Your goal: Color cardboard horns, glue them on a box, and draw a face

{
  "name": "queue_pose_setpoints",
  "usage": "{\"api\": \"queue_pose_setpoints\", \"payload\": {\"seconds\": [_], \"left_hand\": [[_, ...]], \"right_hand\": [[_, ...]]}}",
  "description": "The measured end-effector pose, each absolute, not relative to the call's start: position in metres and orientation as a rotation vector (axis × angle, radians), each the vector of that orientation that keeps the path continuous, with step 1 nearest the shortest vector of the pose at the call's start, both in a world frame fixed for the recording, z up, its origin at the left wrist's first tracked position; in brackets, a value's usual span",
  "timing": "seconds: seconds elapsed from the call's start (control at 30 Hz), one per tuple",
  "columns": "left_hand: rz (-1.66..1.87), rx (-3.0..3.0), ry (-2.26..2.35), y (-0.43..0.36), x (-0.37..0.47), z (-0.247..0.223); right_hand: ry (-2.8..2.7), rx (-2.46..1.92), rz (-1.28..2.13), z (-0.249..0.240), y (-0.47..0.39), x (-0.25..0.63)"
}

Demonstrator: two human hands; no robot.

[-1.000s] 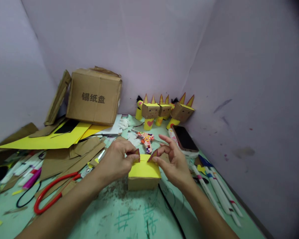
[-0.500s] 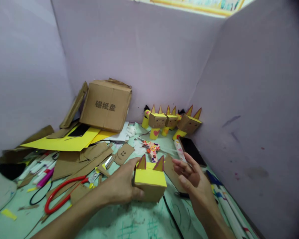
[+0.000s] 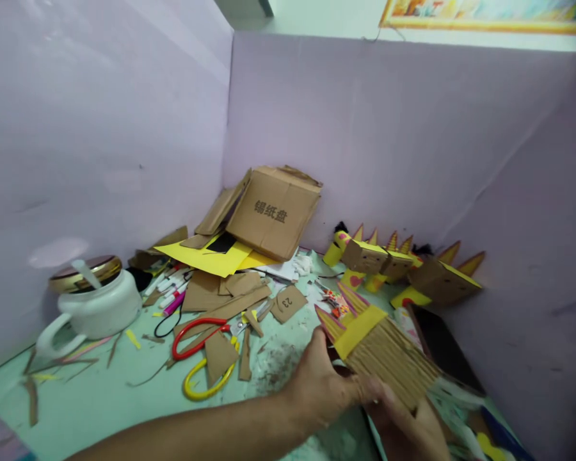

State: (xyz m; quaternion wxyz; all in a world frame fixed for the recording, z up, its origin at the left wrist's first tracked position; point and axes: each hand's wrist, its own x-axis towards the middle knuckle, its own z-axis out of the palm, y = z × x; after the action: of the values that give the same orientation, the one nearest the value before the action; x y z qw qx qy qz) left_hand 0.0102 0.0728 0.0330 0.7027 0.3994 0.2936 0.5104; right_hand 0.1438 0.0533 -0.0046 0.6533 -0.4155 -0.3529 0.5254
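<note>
A small cardboard box (image 3: 393,358) with a yellow strip and pointed yellow ears edged in pink is held tilted above the table, its corrugated side showing. My left hand (image 3: 321,384) grips its left end, with the thumb along the lower edge. My right hand (image 3: 413,422) is closed on its lower right part, fingers mostly hidden behind it. Behind the box, a patterned glue gun (image 3: 336,303) is partly covered. Similar cardboard heads with ears (image 3: 365,256) stand on yellow tubes at the back right.
Red-handled scissors (image 3: 196,333), yellow-handled scissors (image 3: 194,382) and cardboard scraps (image 3: 288,303) lie left of my hands. A white mug (image 3: 100,307) stands far left. Yellow paper (image 3: 201,258) and a cardboard box with printing (image 3: 273,214) are behind. A dark phone (image 3: 446,346) lies right.
The view has swung left, bringing in the mug. The eared box has been lifted and turned to show its corrugated side. My right hand, open before, now holds it too.
</note>
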Motion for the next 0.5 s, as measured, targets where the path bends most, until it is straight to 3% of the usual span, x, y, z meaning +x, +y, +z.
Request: {"api": "queue_pose_setpoints", "payload": {"seconds": [0.17,0.27,0.43,0.5], "left_hand": [[0.824,1.665,1.307,0.089,-0.049,0.063],[0.826,1.829,1.544,0.095,-0.109,0.077],[0.39,1.91,1.876,0.069,-0.177,0.052],[0.374,2.007,1.869,0.056,-0.184,0.035]], "right_hand": [[-0.517,-0.92,1.242,0.016,0.057,0.157],[-0.414,-0.918,1.199,0.022,0.057,0.165],[-0.366,-0.911,1.223,0.022,0.058,0.164],[-0.373,-0.881,1.214,0.022,0.059,0.161]]}}
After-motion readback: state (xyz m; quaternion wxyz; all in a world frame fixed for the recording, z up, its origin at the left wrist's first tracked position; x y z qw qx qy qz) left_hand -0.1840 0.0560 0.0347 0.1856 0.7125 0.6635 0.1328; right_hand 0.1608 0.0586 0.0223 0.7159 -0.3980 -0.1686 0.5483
